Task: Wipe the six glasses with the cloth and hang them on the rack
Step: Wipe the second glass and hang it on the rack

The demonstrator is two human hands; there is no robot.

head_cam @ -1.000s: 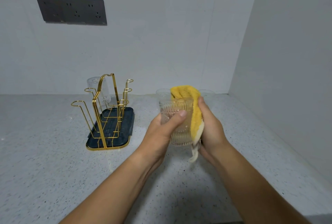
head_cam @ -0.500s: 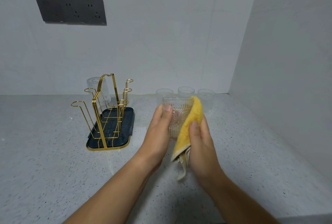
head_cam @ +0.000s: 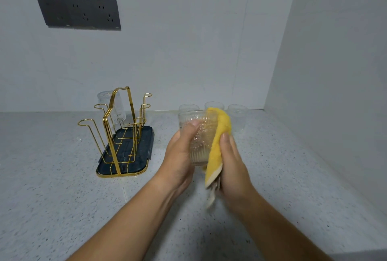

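Note:
My left hand (head_cam: 181,152) grips a clear ribbed glass (head_cam: 199,135), upright above the counter, thumb across its front. My right hand (head_cam: 231,162) holds a yellow cloth (head_cam: 217,143) against the glass's right side, and the cloth's pale end hangs below. To the left stands a gold wire rack (head_cam: 121,131) on a dark tray (head_cam: 144,156). One glass (head_cam: 114,106) hangs upside down on a far prong of the rack. Three more glasses stand by the back wall: one (head_cam: 187,107), a second (head_cam: 213,104) partly behind the cloth, and a third (head_cam: 237,114).
A speckled grey counter (head_cam: 62,187) runs to a white back wall and a white side wall (head_cam: 335,93) on the right. A dark socket panel (head_cam: 79,12) is mounted on the back wall at upper left.
The cloth came off the glass's rim and far side and now lies along its right side. My right hand turned from beside the glass to over the cloth. The glass stays held.

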